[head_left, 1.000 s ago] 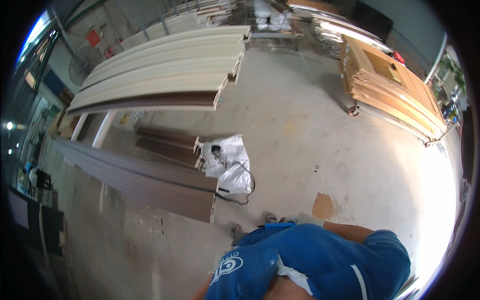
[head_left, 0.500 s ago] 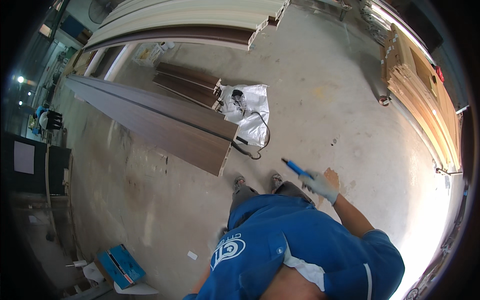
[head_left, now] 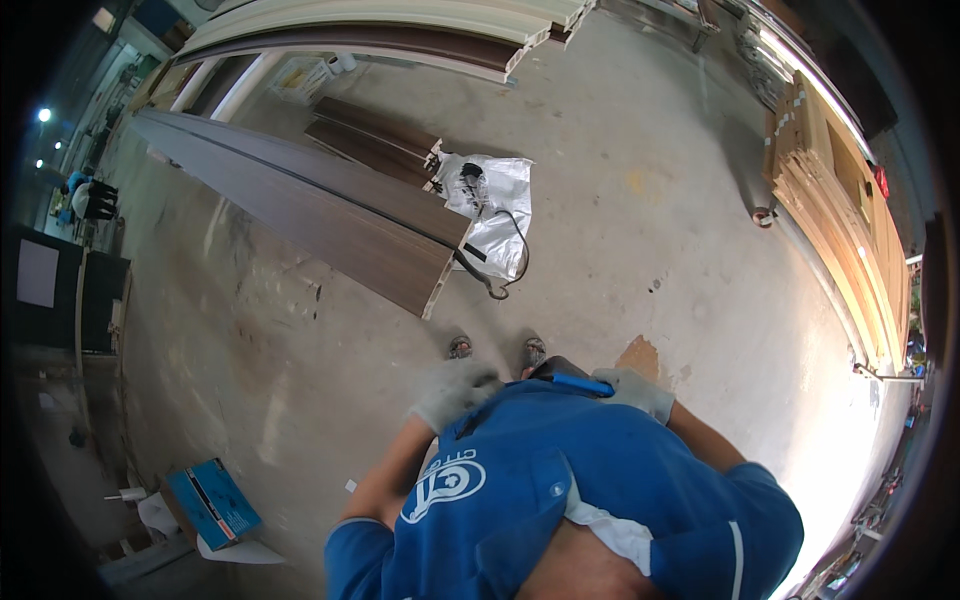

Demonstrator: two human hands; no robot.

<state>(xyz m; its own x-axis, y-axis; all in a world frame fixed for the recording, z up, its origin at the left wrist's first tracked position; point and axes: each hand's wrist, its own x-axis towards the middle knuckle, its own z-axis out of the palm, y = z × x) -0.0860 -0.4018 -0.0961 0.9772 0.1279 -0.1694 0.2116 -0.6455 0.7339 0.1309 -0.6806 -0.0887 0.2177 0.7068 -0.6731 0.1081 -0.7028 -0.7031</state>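
In front of my waist, my gloved right hand point(head_left: 640, 393) is closed around one end of a slim blue tool point(head_left: 582, 385). The tool lies crosswise near my shirt's hem; its exact kind does not show. My gloved left hand point(head_left: 452, 392) is by the left side of the hem of my blue shirt point(head_left: 600, 450). Motion smears its fingers, and whether they grip the cloth cannot be made out. Ahead of my feet is the end of a long brown panel point(head_left: 380, 260), with a black strip point(head_left: 465, 265) curling off it.
A silvery sheet point(head_left: 505, 215) lies beside shorter brown profiles point(head_left: 370, 145). Pale long profiles point(head_left: 400, 25) are stacked at the far side. Wooden boards point(head_left: 835, 220) stand at the right. A blue box point(head_left: 215, 500) sits at the lower left.
My right hand has drawn the blue tool in from out front to my waist. My left hand has come into view at the shirt's hem. The view has shifted slightly.
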